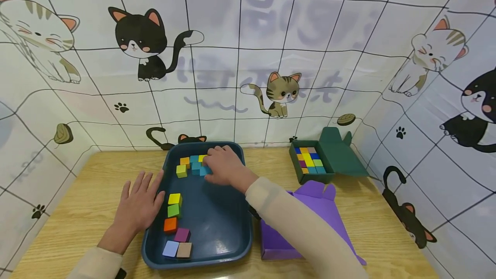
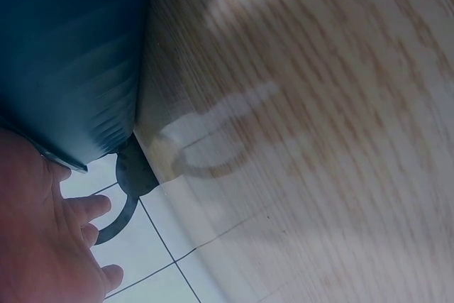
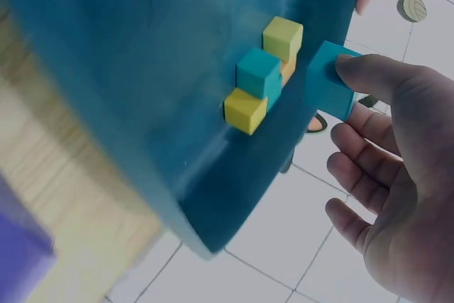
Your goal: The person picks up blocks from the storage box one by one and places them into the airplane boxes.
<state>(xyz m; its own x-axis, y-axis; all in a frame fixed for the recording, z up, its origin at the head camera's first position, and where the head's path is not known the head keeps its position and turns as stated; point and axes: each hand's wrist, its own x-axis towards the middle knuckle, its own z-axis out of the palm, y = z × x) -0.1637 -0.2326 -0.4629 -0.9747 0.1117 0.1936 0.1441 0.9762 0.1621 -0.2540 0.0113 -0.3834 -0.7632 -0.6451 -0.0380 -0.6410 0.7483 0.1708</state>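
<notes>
Between thumb and fingertips, my right hand pinches a teal cube over the far part of the dark blue tray. Below it in the tray are a yellow cube, another teal cube, an orange cube and a yellow-green cube. My left hand lies with fingers extended at the tray's left rim. Near it inside stand a yellow cube, a green cube and an orange-red cube.
Purple, light blue and tan cubes sit in the tray's near left corner. Right of the tray lies an opened purple box. Behind it, a green box holds several coloured cubes. A cat-patterned wall borders the table.
</notes>
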